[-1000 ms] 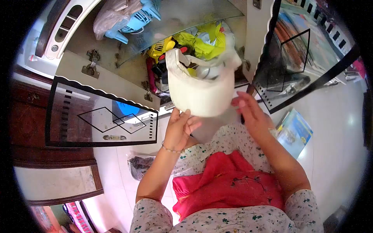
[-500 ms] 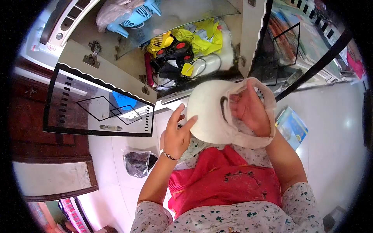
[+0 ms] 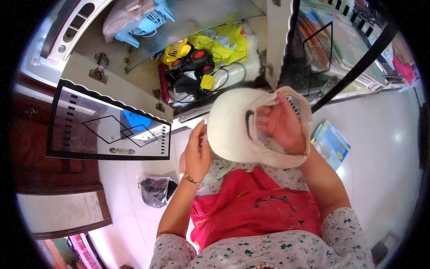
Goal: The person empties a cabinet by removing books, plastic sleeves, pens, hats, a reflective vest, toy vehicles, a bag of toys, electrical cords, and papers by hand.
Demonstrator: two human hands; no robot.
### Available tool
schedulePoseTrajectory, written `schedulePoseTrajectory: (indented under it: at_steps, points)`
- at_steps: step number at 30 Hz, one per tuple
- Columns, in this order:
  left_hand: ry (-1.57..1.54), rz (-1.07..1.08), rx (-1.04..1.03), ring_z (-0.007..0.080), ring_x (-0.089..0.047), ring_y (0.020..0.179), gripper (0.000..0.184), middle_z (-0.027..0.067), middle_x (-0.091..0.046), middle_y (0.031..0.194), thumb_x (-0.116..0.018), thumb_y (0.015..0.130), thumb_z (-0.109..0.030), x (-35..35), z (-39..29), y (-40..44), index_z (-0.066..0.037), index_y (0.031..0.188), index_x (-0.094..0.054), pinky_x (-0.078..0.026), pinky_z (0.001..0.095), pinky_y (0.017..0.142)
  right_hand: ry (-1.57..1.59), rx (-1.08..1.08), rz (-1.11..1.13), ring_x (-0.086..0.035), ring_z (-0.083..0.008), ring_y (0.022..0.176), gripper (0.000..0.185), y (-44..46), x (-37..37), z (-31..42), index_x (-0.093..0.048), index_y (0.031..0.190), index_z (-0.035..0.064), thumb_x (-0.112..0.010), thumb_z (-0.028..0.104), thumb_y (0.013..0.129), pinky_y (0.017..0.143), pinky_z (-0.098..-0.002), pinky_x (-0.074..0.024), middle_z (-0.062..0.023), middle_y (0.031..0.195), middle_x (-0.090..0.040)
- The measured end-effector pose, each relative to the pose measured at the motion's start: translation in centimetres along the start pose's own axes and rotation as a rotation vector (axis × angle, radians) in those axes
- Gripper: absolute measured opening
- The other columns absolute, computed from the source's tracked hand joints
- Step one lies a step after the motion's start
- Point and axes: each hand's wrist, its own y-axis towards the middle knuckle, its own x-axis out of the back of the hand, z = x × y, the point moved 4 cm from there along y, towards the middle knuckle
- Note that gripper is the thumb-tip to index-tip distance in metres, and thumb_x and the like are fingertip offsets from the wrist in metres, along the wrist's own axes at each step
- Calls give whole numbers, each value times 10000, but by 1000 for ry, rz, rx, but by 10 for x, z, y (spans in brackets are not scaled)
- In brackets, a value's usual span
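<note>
In the head view, the white visor (image 3: pixel 228 127) is above your lap, before the open cabinet (image 3: pixel 273 40). Your right hand (image 3: pixel 284 125) sits inside its loop, open, palm showing; your left hand (image 3: pixel 197 150), fingers upward, meets its front edge, grip unclear.

- Before you stands the cabinet (image 3: pixel 275 40), between the left door (image 3: pixel 105 134) and the right door (image 3: pixel 309 54).
- On its glass shelf (image 3: pixel 201 20) lies the plastic item (image 3: pixel 148 24).
- Below this shelf, the toy car (image 3: pixel 197 62) is beside the cloth (image 3: pixel 229 48).
- Nearer to you is the cap (image 3: pixel 229 127).
- On the floor (image 3: pixel 380 134), the bag (image 3: pixel 153 192) lies at your left, the booklet (image 3: pixel 332 143) at your right.
</note>
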Motion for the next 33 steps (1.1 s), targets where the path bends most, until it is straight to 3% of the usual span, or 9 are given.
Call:
schedulePoseTrajectory:
  at_steps: [2,5,10,13,15,19,26,30,33]
  points:
    - [-208,13,236,180,-579,930,358,118,-567,1117,-442,925,-106,-5,10,-1,-36,1275,-414,-473,278,769,-70,16,-85,-602,-292,960,484,0,2,0,-432,1248,83,-344,441,935,845,-421,-470,-131,1081,-612]
    - [-1149,173,837,119,-573,884,346,61,-588,1073,-455,946,-217,-28,27,-11,-58,1253,-435,-471,235,741,-128,20,-210,-602,-312,939,450,2,-1,-3,-434,1249,76,-368,380,924,826,-426,-471,-120,1028,-620]
    - [-1086,114,638,120,-577,923,324,45,-593,1076,-469,938,-214,-11,27,-1,-57,1222,-455,-478,259,755,-100,-12,-261,-614,-321,887,429,-1,5,-5,-428,1258,61,-410,308,908,820,-440,-466,-123,960,-633]
    - [-1140,-77,540,134,-562,978,316,47,-574,1113,-470,937,-203,5,31,10,-60,1218,-452,-465,286,809,-192,3,0,-576,-268,999,390,0,13,-4,-436,1260,80,-403,278,925,885,-396,-442,-115,1105,-586]
    - [-1133,-241,459,156,-529,1051,316,55,-532,1185,-470,937,-201,16,33,13,-63,1219,-441,-436,318,890,-201,78,-306,-543,-246,1049,396,2,24,-3,-434,1261,76,-461,255,909,915,-388,-417,-102,1104,-578]
    - [-980,-367,414,156,-498,1077,318,55,-514,1195,-491,929,-209,20,44,8,-61,1206,-444,-391,323,940,-356,143,-527,-515,-236,1098,405,7,23,-2,-447,1248,69,-501,264,896,922,-367,-403,-109,1125,-569]
    - [-882,-88,475,130,-509,1020,331,67,-557,1120,-513,921,-225,1,24,2,-19,1178,-480,-398,282,893,-805,-73,-463,-520,-237,1091,380,22,1,-30,-479,1191,26,-529,258,894,907,-348,-408,-126,1141,-559]
    - [-755,29,422,143,-504,1031,362,57,-550,1121,-539,905,-248,-6,34,-3,-32,1190,-479,-398,291,891,-980,-129,-427,-558,-161,941,240,23,1,-38,-566,1010,19,-583,211,868,841,-289,-440,-58,975,-587]
    - [-756,-10,437,93,-536,917,346,30,-572,1078,-528,911,-260,-2,32,-2,-38,1175,-495,-436,224,751,-823,-20,-423,-566,-96,825,177,23,7,-43,-597,899,47,-619,216,853,770,-255,-458,-11,840,-607]
